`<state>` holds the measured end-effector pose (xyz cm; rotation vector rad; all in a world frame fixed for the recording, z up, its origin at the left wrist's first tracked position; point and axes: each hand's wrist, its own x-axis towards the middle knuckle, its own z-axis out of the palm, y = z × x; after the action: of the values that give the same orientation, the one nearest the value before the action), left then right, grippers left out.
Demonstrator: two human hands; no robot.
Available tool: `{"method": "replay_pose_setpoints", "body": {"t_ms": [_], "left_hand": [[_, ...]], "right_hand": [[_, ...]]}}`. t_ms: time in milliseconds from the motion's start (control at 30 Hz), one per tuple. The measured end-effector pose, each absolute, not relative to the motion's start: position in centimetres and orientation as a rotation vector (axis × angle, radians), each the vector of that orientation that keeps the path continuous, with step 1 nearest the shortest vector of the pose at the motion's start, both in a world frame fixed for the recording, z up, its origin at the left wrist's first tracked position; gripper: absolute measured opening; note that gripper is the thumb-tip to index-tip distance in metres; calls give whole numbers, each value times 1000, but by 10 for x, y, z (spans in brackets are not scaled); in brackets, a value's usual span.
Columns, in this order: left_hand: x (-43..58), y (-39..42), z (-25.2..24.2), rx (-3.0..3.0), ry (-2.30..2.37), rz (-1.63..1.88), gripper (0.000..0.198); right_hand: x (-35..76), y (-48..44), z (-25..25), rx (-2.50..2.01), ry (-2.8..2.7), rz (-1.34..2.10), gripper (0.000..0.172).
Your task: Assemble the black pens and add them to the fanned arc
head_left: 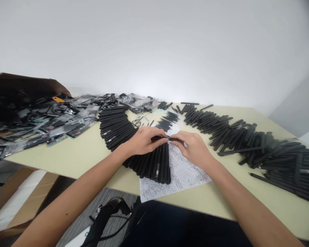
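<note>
My left hand (144, 140) and my right hand (193, 145) meet above a sheet of paper (185, 171) covered in scribbles. Between their pinched fingertips lies a slim black pen (156, 138), held level; its two ends sit one in each hand. Whether it is in one piece or parted in the middle is hard to make out. Beneath and beside my left hand, a curved row of black pens (117, 125) fans across the table, its near end resting on the paper. Thin dark sticks like refills (167, 121) lie just beyond my fingers.
A long heap of black pens (262, 147) runs along the right side. Clear plastic packets (74, 120) spill from a cardboard box (28, 80) at the left. Another open box (18, 199) stands below the pale table (67, 154). A wall rises behind.
</note>
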<state>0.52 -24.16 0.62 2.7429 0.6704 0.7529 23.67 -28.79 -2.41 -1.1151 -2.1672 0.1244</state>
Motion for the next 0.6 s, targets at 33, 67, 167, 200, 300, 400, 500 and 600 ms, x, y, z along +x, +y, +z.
{"method": "replay_pose_setpoints", "body": {"t_ms": [33,67,167,200,300,400,500,600], "left_hand": [[6,-242,7,2754,663,716,29],[6,-242,7,2766,661,678,31],[7,-242,7,2821,686,598,39],[7,-242,7,2840,699,584,43],[7,-243,7,2855,728,578,44],[5,-244,7,2805,774,609,35],[4,-244,7,2810,799,624,36],[4,-243,7,2843,774,599,32]], "right_hand": [[236,-288,-24,-1117,-2170,140,16],[236,-288,-24,-1116,-2174,156,15],[236,-288,-23,-1103,-2185,185,13],[236,-288,-23,-1099,-2186,191,12],[236,-289,-22,-1094,-2182,201,12],[237,-289,-23,-1116,-2201,203,15],[236,-289,-24,-1147,-2252,216,20],[235,-289,-24,-1164,-2278,224,21]]}}
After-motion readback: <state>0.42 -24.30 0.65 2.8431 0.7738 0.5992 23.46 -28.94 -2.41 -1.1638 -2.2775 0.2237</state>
